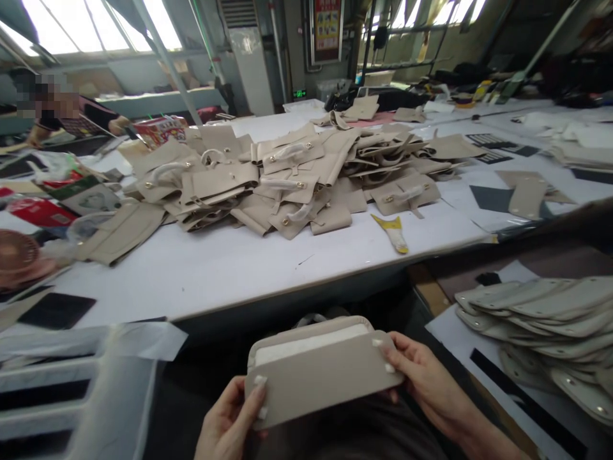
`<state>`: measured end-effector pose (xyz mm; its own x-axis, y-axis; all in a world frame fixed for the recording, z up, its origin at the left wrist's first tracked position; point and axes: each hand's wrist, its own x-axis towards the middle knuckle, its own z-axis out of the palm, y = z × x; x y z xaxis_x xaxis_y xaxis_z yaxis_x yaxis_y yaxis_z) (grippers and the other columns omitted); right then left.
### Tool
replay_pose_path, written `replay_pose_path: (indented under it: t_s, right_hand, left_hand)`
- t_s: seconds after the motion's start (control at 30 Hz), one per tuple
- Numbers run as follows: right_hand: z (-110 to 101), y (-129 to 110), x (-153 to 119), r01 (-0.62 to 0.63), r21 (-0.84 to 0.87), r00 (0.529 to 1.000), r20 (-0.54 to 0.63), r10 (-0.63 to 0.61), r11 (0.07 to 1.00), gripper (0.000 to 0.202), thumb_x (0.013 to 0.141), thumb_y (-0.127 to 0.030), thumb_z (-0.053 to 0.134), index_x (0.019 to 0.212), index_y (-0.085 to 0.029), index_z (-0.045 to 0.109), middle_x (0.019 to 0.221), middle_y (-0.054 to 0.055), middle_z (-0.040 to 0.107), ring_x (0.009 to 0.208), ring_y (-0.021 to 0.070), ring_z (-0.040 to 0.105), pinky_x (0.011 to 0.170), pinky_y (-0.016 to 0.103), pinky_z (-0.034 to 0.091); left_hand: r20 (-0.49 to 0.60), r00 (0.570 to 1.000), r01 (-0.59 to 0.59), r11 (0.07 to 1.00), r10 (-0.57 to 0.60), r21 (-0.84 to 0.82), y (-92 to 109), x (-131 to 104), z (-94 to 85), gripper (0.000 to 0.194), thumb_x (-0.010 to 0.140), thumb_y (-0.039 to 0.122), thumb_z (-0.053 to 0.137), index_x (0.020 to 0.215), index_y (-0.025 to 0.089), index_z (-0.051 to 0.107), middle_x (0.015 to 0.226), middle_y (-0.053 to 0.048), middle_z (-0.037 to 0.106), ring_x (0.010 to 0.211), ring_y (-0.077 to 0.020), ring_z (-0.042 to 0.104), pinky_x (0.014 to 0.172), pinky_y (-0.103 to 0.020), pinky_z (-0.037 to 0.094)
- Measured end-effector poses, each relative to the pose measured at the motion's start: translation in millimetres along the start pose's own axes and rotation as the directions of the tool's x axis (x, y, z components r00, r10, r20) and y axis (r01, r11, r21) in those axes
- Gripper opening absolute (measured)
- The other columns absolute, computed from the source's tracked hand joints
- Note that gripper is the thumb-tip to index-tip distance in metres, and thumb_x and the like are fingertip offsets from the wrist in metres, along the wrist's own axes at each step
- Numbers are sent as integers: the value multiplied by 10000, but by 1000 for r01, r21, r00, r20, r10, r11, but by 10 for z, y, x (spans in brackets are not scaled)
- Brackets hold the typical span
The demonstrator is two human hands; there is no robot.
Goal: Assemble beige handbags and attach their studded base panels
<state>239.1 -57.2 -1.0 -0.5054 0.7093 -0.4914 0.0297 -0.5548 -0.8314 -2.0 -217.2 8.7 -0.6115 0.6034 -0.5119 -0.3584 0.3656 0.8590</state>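
Note:
A beige bag panel (325, 377) with rounded corners is held level above my lap. White tabs or tape bits sit near both its ends, and a second padded piece with a white strip (311, 343) shows behind its upper edge. At the left end my left hand (234, 412) is closed on the panel, thumb on the front face beside the white bits. My right hand (416, 374) pinches the opposite end, with its thumb on the front. Most of the fingers of both hands are hidden behind the panel.
Beige bag pieces with handles (287, 172) lie heaped on the white table (230, 275). A yellow-edged tool (393, 234) rests near its edge. Stacked grey panels (550, 326) stand at right, a plastic-covered chair (119, 383) at left. A person (90, 115) is at far left.

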Motion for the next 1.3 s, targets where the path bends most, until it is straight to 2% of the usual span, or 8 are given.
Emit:
replay_pose_path:
  t_s: [0.07,0.17,0.3,0.43,0.63,0.93,1.13,1.3]
  right_hand:
    - [-13,-17,93,1,-1,1000,-19,-1,1000,459,767,-605,729,841,-161,641,691,-15,562,540,89,504,411,181,455]
    - [-36,-30,245,18,-131,992,-120,-34,991,505,709,-639,754,727,-154,612,609,-22,531,477,77,457,368,173,361]
    - [-40,-3,405,16,-275,967,-241,-85,961,568,651,-682,764,649,-150,565,537,-47,457,446,40,347,385,170,231]
    - [8,9,485,-30,-267,952,-301,-54,963,614,580,-729,765,610,-162,528,512,-57,416,443,42,309,402,192,190]
    - [56,-14,526,-85,-228,938,-347,1,970,629,520,-734,783,596,-167,520,507,-58,414,425,38,297,404,197,153]
    - [-48,108,570,-129,-150,941,-329,74,980,575,587,-667,804,605,-180,500,447,-77,389,365,43,320,387,193,156]
    - [-126,143,618,-194,-81,942,-295,162,978,578,599,-633,827,610,-178,472,472,-84,375,383,30,289,389,182,170]
    - [-109,135,607,-193,-87,941,-299,160,977,570,592,-623,837,609,-175,485,491,-79,378,395,29,285,387,184,185]
  left_hand:
    - [-32,998,-55,994,58,93,45,90,-37,514,618,641,785,816,181,671,653,10,568,572,-130,485,426,-186,431]
    - [-47,992,-107,970,120,217,125,236,-89,542,615,676,758,820,179,688,661,-7,597,569,-141,497,421,-194,411]
    - [-36,996,-70,947,85,315,163,419,-141,588,540,725,762,682,168,638,552,13,544,431,-102,417,381,-208,322]
    - [-28,996,-69,932,84,356,150,535,-199,585,591,735,731,666,166,615,499,44,457,439,-88,367,416,-204,274]
    - [-3,995,-90,914,100,396,100,697,-292,550,661,689,725,637,154,600,596,7,519,593,-124,442,536,-211,345]
    - [13,999,46,969,-51,243,72,735,-307,548,640,645,768,603,179,481,531,57,409,518,-80,307,489,-205,229]
    - [62,988,133,980,-143,149,136,726,-300,564,624,642,776,601,184,449,527,68,380,497,-64,262,475,-204,171]
    - [52,990,125,982,-134,139,176,706,-275,540,620,603,800,602,174,472,529,69,381,504,-58,259,475,-201,175]
